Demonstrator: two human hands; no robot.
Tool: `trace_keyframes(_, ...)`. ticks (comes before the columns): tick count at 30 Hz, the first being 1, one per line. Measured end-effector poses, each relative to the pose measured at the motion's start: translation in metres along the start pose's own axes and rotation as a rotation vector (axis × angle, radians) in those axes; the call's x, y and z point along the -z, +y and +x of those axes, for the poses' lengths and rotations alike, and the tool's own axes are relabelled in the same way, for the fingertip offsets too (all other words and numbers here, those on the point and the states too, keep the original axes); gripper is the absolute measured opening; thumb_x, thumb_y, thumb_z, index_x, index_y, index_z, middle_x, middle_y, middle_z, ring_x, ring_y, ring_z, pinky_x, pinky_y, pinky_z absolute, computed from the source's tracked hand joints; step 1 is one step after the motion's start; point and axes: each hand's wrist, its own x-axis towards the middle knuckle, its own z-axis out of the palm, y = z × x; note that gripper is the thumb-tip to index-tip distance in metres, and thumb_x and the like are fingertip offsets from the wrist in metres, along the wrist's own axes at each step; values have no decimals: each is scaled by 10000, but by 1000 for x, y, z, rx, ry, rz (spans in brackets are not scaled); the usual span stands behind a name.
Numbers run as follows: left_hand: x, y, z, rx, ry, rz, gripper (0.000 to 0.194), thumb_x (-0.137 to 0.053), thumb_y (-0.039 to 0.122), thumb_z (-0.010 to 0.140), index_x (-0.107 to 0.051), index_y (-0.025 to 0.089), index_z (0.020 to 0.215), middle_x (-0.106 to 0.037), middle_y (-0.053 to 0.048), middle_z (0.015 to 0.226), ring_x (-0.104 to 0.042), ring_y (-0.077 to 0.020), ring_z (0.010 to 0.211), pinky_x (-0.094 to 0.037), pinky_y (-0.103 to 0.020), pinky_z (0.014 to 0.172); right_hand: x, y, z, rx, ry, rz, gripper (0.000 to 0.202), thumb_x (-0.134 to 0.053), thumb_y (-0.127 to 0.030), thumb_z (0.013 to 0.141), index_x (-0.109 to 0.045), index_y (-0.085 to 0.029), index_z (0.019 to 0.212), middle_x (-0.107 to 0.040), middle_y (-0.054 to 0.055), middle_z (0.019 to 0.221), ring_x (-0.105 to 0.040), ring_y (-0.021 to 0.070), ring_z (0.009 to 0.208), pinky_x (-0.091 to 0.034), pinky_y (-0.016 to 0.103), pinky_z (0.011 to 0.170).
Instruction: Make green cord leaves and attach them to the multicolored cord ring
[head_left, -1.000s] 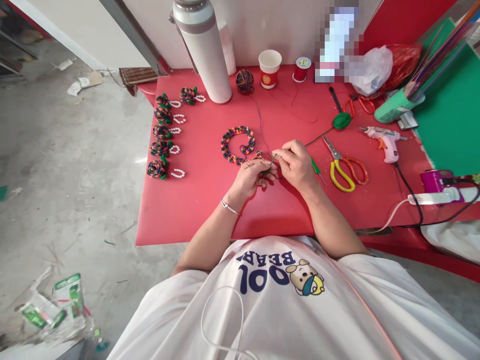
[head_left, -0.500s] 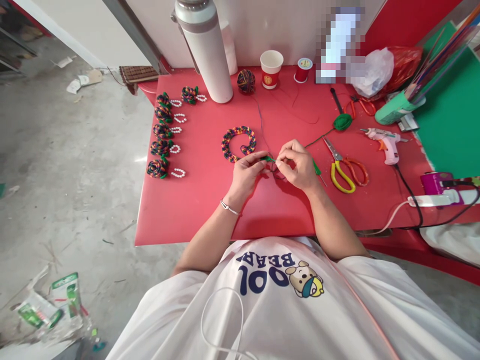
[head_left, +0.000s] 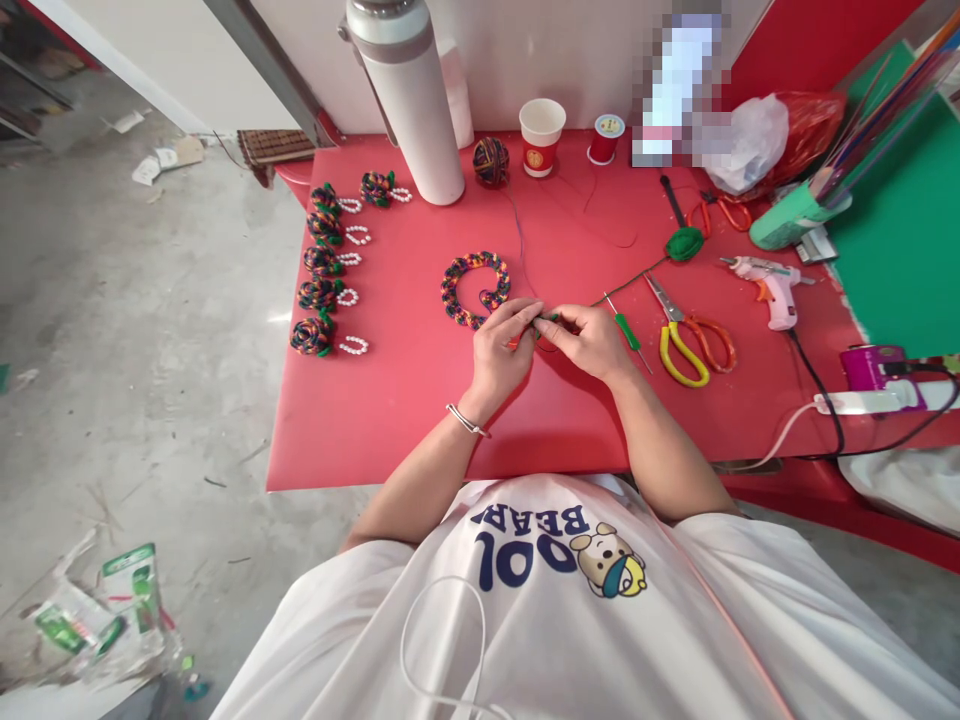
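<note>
My left hand (head_left: 504,345) and my right hand (head_left: 589,340) meet over the red table, fingertips pinched together on green yarn (head_left: 553,318). Most of that yarn is hidden by the fingers. From my right hand a green strand runs up to a small green yarn ball (head_left: 684,243). A multicoloured crocheted strip (head_left: 455,283) lies curled in a ring just beyond my left hand. Beside my right hand rests a green-handled crochet hook (head_left: 626,331). A thin thread leads from near my fingers to a multicoloured yarn ball (head_left: 491,161).
Scissors (head_left: 686,345) and a pink glue gun (head_left: 772,290) lie on the right, with a power strip (head_left: 862,400). Several crocheted flowers (head_left: 311,336) with bead loops line the left edge. A white thermos (head_left: 416,110), paper cup (head_left: 541,138) and red thread spool (head_left: 606,140) stand behind.
My hands have come closer together, the right one moving left and lower. The crochet hook beside it now shows more fully. The other things stay put.
</note>
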Motion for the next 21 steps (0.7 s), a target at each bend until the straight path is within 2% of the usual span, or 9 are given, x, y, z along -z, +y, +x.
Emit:
trace_keyframes(3, 3, 4, 2, 88, 74, -66, 410, -653, 107, 830, -787, 247, 1191, -705, -87, 1319, -684, -235, 1226, -575, -329, 1003, -3, 6, 2, -9, 68, -10, 399, -678, -590, 916, -796, -209, 892, -765, 29, 781, -635, 182, 720, -475, 308, 689)
trace_keyframes(5, 5, 8, 3, 160, 161, -78, 349, -683, 149, 840, -777, 256, 1159, -677, -80, 1320, -683, -229, 1178, -585, -295, 906, -6, 8, 3, -8, 153, -24, 354, -677, -550, 920, -807, -221, 902, -778, 31, 779, -658, 192, 727, -492, 311, 694)
trace_keyframes(7, 6, 11, 4, 200, 202, -69, 166, -732, 217, 860, -774, 235, 1019, -703, -70, 1127, -682, -193, 992, -569, -280, 831, -8, 9, 3, 8, 214, -39, 321, -684, -521, 919, -809, -226, 905, -772, 26, 759, -658, 189, 706, -497, 310, 679)
trace_keyframes(9, 5, 11, 5, 202, 185, -36, 85, -790, 272, 849, -761, 222, 911, -696, -46, 941, -633, -161, 830, -544, -277, 793, -11, 10, 2, 40, 231, -67, 291, -684, -492, 926, -808, -228, 920, -778, 28, 777, -657, 183, 700, -501, 310, 675)
trace_keyframes(13, 2, 5, 5, 183, 182, 19, 46, -753, 233, 869, -798, 228, 875, -726, -41, 869, -627, -162, 787, -516, -283, 780, -13, 11, 2, 142, 207, -161, 234, -677, -428, 930, -801, -230, 927, -781, 52, 879, -672, 181, 753, -530, 312, 695)
trace_keyframes(16, 2, 0, 5, 189, 186, 10, 117, -712, 210, 889, -826, 232, 892, -760, -43, 868, -661, -171, 788, -515, -289, 781, -13, 12, 2, 181, 194, -157, 258, -696, -418, 906, -792, -213, 1029, -773, 88, 1095, -665, 157, 741, -560, 322, 715)
trace_keyframes(18, 3, 0, 5, 180, 175, 30, 129, -715, 211, 894, -840, 238, 911, -772, -43, 874, -667, -170, 779, -517, -290, 784, -12, 12, 2, 114, 176, -58, 353, -686, -469, 913, -769, -205, 1133, -772, 99, 1158, -653, 143, 697, -570, 328, 710)
trace_keyframes(21, 3, 1, 6, 153, 161, 51, 135, -719, 209, 903, -850, 244, 913, -778, -45, 874, -670, -169, 778, -523, -291, 796, -11, 12, 2, -32, 91, 92, 411, -677, -547, 911, -783, -201, 1107, -802, 69, 968, -678, 167, 713, -559, 321, 698)
